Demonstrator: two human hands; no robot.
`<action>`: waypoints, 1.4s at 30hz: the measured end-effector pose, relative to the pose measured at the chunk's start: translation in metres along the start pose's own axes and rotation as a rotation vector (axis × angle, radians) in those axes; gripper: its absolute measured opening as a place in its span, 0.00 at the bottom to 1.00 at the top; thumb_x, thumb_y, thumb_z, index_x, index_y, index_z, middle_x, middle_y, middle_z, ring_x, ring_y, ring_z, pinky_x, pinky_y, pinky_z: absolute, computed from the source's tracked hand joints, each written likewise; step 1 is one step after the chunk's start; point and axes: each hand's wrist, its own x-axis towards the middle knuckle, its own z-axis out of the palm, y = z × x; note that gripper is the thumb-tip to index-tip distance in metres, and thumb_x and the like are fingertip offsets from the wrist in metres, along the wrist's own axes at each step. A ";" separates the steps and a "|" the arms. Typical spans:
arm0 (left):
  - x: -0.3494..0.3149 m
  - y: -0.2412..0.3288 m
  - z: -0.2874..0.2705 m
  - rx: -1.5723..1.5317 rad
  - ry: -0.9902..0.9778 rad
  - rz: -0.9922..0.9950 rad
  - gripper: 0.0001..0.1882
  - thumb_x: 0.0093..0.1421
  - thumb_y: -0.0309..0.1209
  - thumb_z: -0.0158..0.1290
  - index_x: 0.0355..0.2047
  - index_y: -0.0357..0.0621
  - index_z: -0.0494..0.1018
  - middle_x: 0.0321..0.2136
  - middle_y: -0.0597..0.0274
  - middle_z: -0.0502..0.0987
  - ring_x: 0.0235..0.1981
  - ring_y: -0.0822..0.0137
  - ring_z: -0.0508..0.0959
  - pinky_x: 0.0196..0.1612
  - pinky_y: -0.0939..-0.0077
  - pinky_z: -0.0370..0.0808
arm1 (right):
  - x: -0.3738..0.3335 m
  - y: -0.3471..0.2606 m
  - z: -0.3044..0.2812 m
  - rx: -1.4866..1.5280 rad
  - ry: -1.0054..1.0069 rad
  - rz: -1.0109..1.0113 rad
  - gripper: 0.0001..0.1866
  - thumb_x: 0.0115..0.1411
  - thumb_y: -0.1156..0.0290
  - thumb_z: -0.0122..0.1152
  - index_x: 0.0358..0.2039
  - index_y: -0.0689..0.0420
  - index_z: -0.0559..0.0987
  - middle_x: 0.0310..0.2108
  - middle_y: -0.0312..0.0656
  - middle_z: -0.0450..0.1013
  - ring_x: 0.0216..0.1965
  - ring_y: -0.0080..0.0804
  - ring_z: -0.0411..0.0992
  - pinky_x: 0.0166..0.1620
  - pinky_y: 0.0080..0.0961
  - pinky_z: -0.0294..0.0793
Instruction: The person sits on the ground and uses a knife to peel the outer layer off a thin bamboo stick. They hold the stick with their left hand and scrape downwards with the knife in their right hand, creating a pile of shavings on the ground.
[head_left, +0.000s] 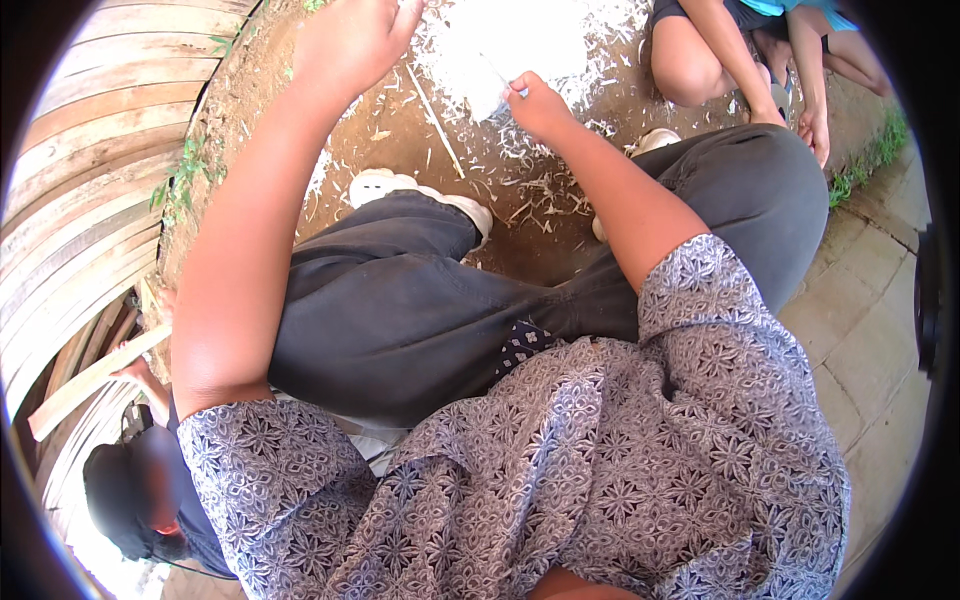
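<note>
My left hand (360,40) is at the top edge of the head view, partly cut off there. Its fingers look bent, but what they hold, if anything, is out of sight. To its right and a little nearer to me, my right hand (540,106) is closed in a fist. A thin, pale, blade-like thing (492,70) sticks out from that fist toward the upper left, half lost in glare. Beneath it lies a bright heap of pale shavings (500,30), spread over the brown ground.
A long thin stick (435,122) lies between my hands. Boards (110,130) line the left. One person (700,60) crouches at the far right; another person (130,490), lower left, holds a wooden plank (95,385). Paving slabs (870,340) run along the right.
</note>
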 end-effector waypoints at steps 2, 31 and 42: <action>-0.005 0.003 -0.008 0.056 0.016 0.036 0.27 0.69 0.49 0.48 0.31 0.35 0.81 0.27 0.36 0.80 0.31 0.37 0.82 0.38 0.46 0.78 | 0.000 -0.005 -0.005 0.129 -0.064 0.100 0.18 0.69 0.58 0.56 0.51 0.56 0.72 0.35 0.48 0.78 0.30 0.36 0.78 0.36 0.35 0.78; -0.017 -0.023 0.034 -0.138 0.026 0.271 0.19 0.66 0.43 0.55 0.34 0.37 0.82 0.31 0.37 0.82 0.36 0.39 0.83 0.40 0.46 0.78 | -0.066 -0.138 -0.085 -0.901 -0.125 -0.594 0.21 0.69 0.70 0.50 0.62 0.54 0.69 0.38 0.58 0.80 0.41 0.56 0.79 0.48 0.48 0.75; -0.002 -0.054 0.037 -0.208 -0.065 0.187 0.20 0.72 0.41 0.49 0.28 0.40 0.79 0.15 0.61 0.80 0.20 0.63 0.82 0.31 0.62 0.79 | -0.055 -0.172 -0.064 -0.894 -0.214 -0.388 0.27 0.63 0.76 0.50 0.64 0.53 0.71 0.50 0.54 0.78 0.51 0.50 0.78 0.52 0.43 0.77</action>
